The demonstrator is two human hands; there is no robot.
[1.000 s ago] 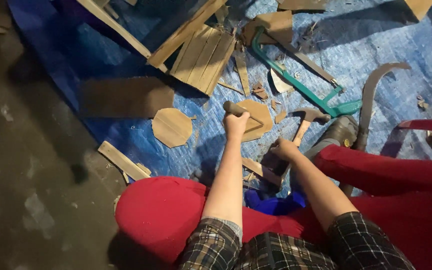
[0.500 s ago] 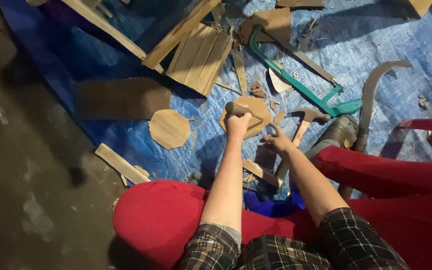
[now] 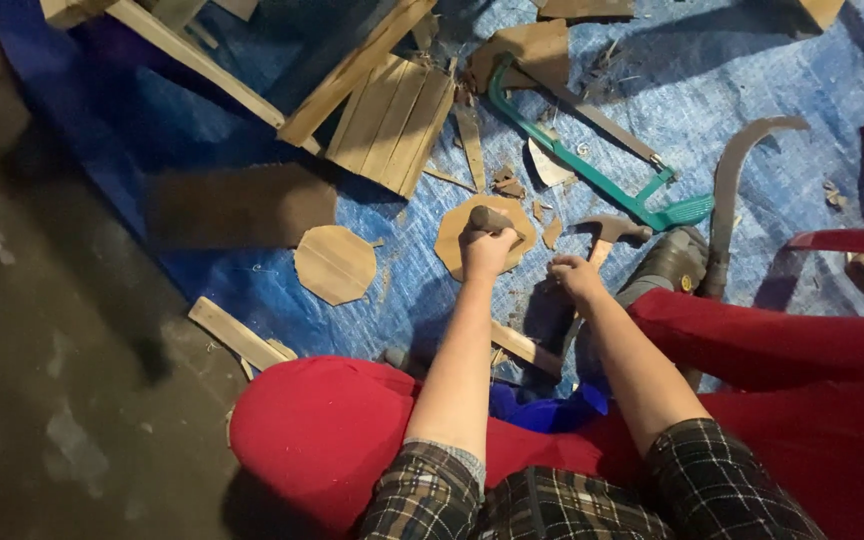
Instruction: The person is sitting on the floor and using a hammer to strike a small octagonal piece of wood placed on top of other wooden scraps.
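My left hand grips a short dark tool handle, probably a chisel, held over an octagonal wooden piece on the blue tarp. My right hand is closed around the wooden shaft of a hammer, whose dark head points up and right. A second octagonal wooden piece lies to the left of my left hand. My legs in red trousers frame both arms.
A green hacksaw lies beyond the hammer. A curved sickle blade lies at right. A slatted wooden panel, a flat brown board and loose wooden strips lie about the tarp. Bare concrete floor lies at left.
My right hand with the hammer has moved up toward my left hand. The left hand keeps its grip over the octagonal piece.
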